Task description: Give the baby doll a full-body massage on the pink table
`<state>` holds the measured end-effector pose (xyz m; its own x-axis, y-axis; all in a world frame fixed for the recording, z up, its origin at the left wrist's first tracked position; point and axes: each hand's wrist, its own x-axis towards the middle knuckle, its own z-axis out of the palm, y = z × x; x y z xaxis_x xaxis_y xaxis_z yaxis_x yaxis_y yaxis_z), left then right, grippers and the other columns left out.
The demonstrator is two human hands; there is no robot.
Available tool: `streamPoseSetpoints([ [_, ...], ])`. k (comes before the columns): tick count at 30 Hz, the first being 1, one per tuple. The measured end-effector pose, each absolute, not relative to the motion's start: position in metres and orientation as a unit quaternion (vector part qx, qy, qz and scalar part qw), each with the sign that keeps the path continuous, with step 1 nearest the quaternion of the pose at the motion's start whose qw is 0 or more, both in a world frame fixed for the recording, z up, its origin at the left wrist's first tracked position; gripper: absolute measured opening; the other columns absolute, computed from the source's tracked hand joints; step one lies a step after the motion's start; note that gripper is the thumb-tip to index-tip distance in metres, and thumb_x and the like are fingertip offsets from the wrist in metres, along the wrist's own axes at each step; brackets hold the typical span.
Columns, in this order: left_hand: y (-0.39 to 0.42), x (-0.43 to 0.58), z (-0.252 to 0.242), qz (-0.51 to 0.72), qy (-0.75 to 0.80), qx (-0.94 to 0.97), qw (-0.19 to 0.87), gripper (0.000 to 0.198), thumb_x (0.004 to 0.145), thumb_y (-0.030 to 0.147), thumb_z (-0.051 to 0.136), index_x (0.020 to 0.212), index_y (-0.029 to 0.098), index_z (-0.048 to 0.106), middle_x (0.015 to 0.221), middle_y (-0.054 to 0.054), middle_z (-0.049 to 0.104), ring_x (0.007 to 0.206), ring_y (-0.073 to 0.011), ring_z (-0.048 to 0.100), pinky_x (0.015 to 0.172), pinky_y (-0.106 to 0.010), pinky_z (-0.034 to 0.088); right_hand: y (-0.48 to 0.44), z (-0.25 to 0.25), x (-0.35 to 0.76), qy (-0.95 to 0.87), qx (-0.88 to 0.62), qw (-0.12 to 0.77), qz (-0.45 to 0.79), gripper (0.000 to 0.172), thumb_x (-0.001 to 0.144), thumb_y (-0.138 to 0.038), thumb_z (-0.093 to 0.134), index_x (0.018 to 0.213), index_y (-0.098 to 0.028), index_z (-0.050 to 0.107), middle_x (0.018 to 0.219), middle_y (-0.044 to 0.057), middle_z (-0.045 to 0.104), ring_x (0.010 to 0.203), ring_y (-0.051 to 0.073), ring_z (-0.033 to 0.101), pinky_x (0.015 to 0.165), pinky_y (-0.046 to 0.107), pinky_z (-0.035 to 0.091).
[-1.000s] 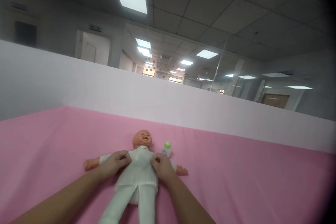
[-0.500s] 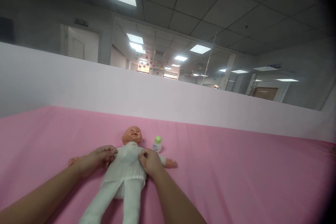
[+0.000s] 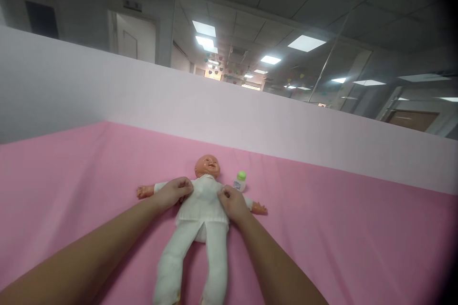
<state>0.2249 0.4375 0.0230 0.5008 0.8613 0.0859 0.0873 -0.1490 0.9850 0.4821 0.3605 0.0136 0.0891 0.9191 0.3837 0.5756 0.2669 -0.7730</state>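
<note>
A baby doll [image 3: 207, 166] lies on its back on a pink cloth, its arms stretched out sideways. It wears a white top [image 3: 203, 205] over white cloth legs. My left hand [image 3: 176, 191] is closed at the top's edge near the armpit on the image's left, fingertips pinched on the fabric. On the opposite side of the chest, my right hand [image 3: 232, 201] pinches the top in the same way. The fingers partly hide the fabric they grip. Just beyond my right hand stands a small clear bottle [image 3: 239, 183] with a green cap, near the doll's shoulder.
The pink cloth [image 3: 315, 219] covers the surface, with soft creases. A low white wall [image 3: 200, 105] runs along its far side. Past that are a door [image 3: 136, 40], glass panels and ceiling lights.
The camera view has tilted down and turned left, so the doll sits farther right and higher in the picture. My left hand is slightly closer to the doll's chest; both hands stay on the top.
</note>
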Motion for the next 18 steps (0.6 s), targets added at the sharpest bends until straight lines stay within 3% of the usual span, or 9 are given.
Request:
streamPoseSetpoints([
  [9, 0.427, 0.224, 0.023, 0.354, 0.368, 0.669, 0.540, 0.043, 0.075, 0.051, 0.075, 0.098, 0.018, 0.061, 0.064, 0.004, 0.050, 0.054, -0.0124, 0.043, 0.050, -0.024, 0.031, 0.356, 0.017, 0.481, -0.637, -0.587, 0.458, 0.198, 0.029, 0.088, -0.044, 0.054, 0.069, -0.022, 0.050, 0.064, -0.003, 0.051, 0.063, 0.016, 0.049, 0.059, 0.027, 0.035],
  [14, 0.424, 0.227, 0.028, 0.452, 0.413, 0.691, 0.384, 0.033, 0.081, 0.051, 0.069, 0.087, 0.019, 0.065, 0.067, 0.001, 0.057, 0.061, -0.0164, 0.049, 0.056, -0.027, 0.035, 0.346, 0.025, 0.474, -0.653, -0.602, 0.449, 0.101, 0.025, 0.090, -0.039, 0.053, 0.072, -0.023, 0.056, 0.069, 0.000, 0.059, 0.066, 0.018, 0.053, 0.064, 0.030, 0.039],
  [18, 0.439, 0.240, 0.051, 0.514, 0.427, 0.682, 0.298, 0.031, 0.086, 0.053, 0.064, 0.090, 0.022, 0.067, 0.080, -0.002, 0.065, 0.074, -0.0207, 0.057, 0.069, -0.030, 0.042, 0.354, 0.041, 0.463, -0.673, -0.558, 0.485, 0.009, 0.015, 0.092, -0.032, 0.053, 0.090, -0.023, 0.065, 0.091, 0.006, 0.066, 0.088, 0.022, 0.059, 0.084, 0.035, 0.044],
])
